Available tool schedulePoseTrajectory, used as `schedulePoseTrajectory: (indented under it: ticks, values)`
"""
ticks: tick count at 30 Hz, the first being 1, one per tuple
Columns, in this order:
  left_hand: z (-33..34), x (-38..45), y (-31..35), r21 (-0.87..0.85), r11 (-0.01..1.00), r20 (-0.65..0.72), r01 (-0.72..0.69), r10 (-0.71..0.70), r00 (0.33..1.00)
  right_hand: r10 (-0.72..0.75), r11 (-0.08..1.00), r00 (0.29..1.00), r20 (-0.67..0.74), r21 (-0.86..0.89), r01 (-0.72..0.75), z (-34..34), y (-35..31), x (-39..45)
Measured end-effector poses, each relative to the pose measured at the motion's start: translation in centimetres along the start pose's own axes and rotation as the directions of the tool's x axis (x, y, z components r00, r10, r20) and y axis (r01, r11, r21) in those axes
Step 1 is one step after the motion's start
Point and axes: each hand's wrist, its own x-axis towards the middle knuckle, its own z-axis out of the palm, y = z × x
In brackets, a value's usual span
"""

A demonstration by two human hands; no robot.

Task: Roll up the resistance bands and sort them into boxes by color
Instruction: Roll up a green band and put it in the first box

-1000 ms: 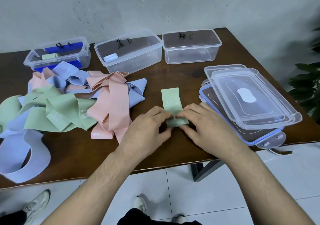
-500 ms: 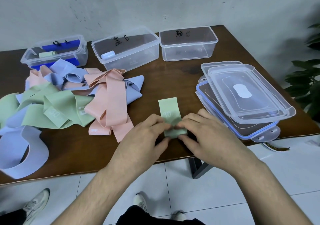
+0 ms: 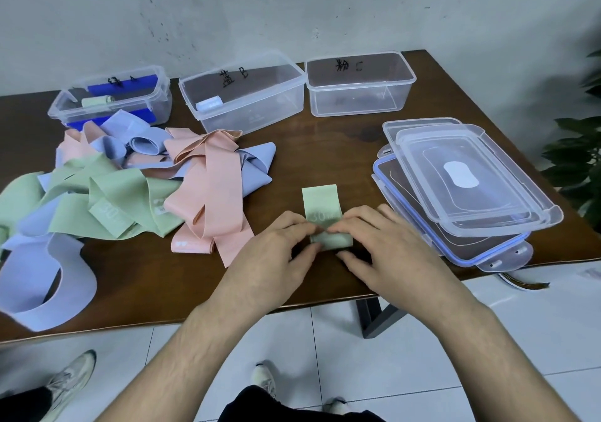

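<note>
Since a second ago the flat end of the green band (image 3: 322,203) has got a bit shorter, and the roll near me looks fatter. My left hand (image 3: 276,255) and right hand (image 3: 387,249) both pinch that roll, fingers (image 3: 353,218) curled over its top, thumbs underneath. It lies on the counter (image 3: 325,148), near the front edge, between the heap of loose bands (image 3: 136,190) and the stacked lids (image 3: 468,181). Three clear boxes (image 3: 244,96) stand in a row at the back. One rolled green band sits in the left box.
</note>
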Motion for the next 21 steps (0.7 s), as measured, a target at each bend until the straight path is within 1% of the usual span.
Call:
schedulePoseTrajectory:
  ticks: [1, 3, 5, 7, 12, 17, 21]
  values:
    - [0.1, 0.0, -0.1, -0.012, 1.000, -0.019, 0.007, -0.007, 1.000, 0.003, 1.000, 1.000, -0.010, 0.018, -0.003, 0.1, 0.1, 0.1]
    - [0.3, -0.4, -0.2, -0.024, 1.000, -0.106, -0.010, 0.008, 0.994, 0.009, 0.999, 1.000, -0.008, 0.045, -0.008, 0.0, 0.3, 0.5]
    - [0.5, -0.9, -0.1, 0.017, 0.999, -0.165, -0.041, 0.043, 0.985, 0.015, 0.998, 1.000, 0.018, 0.053, -0.016, 0.0, 0.4, 0.8]
    - [0.7, -1.1, -0.1, 0.053, 0.995, -0.188, -0.086, 0.095, 0.978, 0.015, 0.999, 1.000, 0.027, 0.047, -0.016, 0.0, 0.6, 0.9]
    - [0.8, -0.6, -0.2, 0.117, 0.987, -0.197, -0.113, 0.135, 0.971, 0.023, 1.000, 0.998, 0.051, 0.009, -0.023, -0.1, 0.6, 1.2]
    - [0.7, -0.2, -0.4, 0.101, 0.991, -0.194, -0.086, 0.104, 0.975, 0.017, 1.000, 1.000, -0.016, -0.010, -0.017, -0.1, 0.6, 1.2]
    - [0.6, 0.2, -0.5, 0.124, 0.990, -0.143, -0.063, 0.081, 0.986, -0.003, 1.000, 1.000, 0.017, -0.008, 0.003, 0.0, 0.6, 1.5]
